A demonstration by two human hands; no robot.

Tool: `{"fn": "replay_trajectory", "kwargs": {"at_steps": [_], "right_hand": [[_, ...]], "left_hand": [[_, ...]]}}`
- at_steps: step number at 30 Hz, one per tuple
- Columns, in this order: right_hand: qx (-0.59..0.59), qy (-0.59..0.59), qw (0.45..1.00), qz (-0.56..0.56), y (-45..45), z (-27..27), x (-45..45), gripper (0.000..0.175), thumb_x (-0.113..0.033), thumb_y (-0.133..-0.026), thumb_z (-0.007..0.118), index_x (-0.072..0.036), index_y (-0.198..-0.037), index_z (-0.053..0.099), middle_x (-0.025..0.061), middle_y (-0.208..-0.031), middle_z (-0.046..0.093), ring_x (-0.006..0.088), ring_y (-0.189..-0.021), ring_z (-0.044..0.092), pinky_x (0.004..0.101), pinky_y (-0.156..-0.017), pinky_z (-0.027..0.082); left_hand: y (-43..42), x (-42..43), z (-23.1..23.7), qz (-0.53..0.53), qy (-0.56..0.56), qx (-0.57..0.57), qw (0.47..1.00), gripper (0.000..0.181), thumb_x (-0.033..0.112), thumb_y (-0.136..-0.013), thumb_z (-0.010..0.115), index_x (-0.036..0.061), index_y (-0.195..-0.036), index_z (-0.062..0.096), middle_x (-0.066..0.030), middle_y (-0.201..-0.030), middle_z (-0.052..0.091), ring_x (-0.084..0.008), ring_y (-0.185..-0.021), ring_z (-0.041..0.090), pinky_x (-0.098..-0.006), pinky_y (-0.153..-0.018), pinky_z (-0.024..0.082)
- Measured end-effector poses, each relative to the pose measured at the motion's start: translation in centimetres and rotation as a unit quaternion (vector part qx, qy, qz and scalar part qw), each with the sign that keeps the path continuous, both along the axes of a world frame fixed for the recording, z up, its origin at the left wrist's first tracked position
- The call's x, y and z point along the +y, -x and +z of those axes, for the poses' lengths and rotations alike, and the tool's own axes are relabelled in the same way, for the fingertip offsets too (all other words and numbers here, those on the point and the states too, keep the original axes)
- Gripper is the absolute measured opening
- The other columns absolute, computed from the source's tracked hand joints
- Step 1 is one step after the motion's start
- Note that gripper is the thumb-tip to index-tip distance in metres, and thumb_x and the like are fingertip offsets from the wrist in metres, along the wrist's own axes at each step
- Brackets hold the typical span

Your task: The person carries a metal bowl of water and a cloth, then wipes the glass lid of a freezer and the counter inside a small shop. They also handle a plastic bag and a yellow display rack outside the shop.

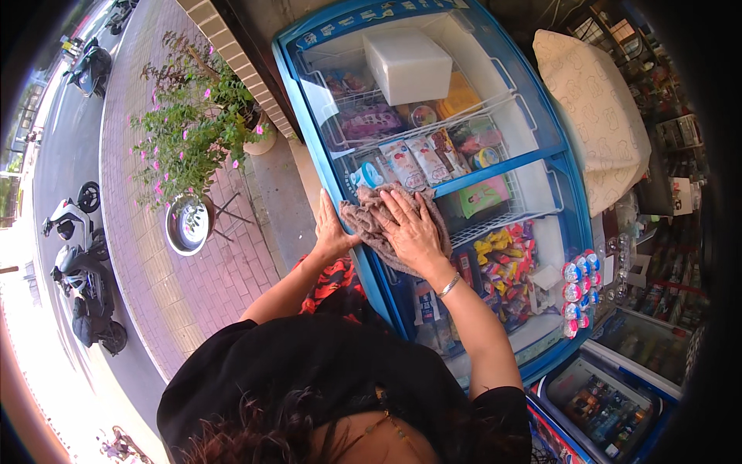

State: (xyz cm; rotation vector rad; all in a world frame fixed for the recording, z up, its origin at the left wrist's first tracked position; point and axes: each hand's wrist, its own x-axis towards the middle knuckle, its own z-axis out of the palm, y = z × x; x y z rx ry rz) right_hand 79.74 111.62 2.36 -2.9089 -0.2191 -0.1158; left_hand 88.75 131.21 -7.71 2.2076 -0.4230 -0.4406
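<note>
My right hand (pixel 410 232) lies flat, fingers spread, on a brown cloth (pixel 377 229), pressing it on the glass lid of a blue chest freezer (pixel 568 217). A bracelet circles that wrist. To its left, my left hand (pixel 332 229) rests against the freezer's blue side edge, beside the cloth, with the thumb near it. Under the glass, wire baskets (pixel 493 220) hold wrapped ice creams (pixel 403 162), a white foam box (pixel 408 66) and a green packet (pixel 484 196). Colorful wrapped packets (pixel 510 255) fill the lower part. The cloth hides part of the lid.
Packs of small round cups (pixel 579 293) sit on the freezer's right edge. A cream cloth cover (pixel 591 122) drapes something beyond. Another freezer (pixel 600 400) stands at lower right. At left are a flowering plant (pixel 203 133), a metal basin (pixel 189 225) on a stand and parked scooters (pixel 87 290).
</note>
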Motion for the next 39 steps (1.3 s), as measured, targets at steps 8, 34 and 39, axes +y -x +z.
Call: {"fn": "replay_trajectory", "kwargs": {"at_steps": [8,34,39], "right_hand": [[-0.012,-0.024,0.999,-0.02,0.4,0.0,0.8,0.041,-0.02,-0.093,0.052,-0.018,-0.133,0.058,0.0047,-0.153,0.036,0.0213,-0.143,0.028,0.0504,-0.118,0.016],[-0.132,0.052,0.99,-0.005,-47.0,-3.2,-1.3,0.049,-0.035,-0.09,0.055,-0.018,-0.135,0.054,0.0059,-0.152,0.038,0.0223,-0.143,0.028,0.0515,-0.116,0.016],[-0.156,0.067,0.985,-0.033,-47.8,-1.7,-7.9,0.043,-0.035,-0.09,0.055,-0.018,-0.13,0.059,0.004,-0.15,0.04,0.0217,-0.141,0.031,0.0528,-0.114,0.02]], "left_hand": [[-1.0,0.9,0.2,-0.052,-0.009,-0.018,0.998,0.142,0.049,-0.059,0.085,-0.0011,-0.151,-0.011,-0.0246,-0.158,0.007,-0.0419,-0.145,0.015,-0.0487,-0.117,0.019],[-41.0,-1.9,4.9,0.144,0.148,-0.193,0.959,0.046,-0.003,-0.085,0.047,0.0073,-0.129,0.053,-0.0097,-0.13,0.054,-0.0243,-0.121,0.051,-0.0378,-0.096,0.044],[-44.6,-6.4,7.0,0.051,0.218,-0.251,0.942,0.045,-0.005,-0.086,0.05,0.007,-0.129,0.053,-0.0115,-0.139,0.05,-0.0263,-0.123,0.05,-0.0353,-0.098,0.041]]}}
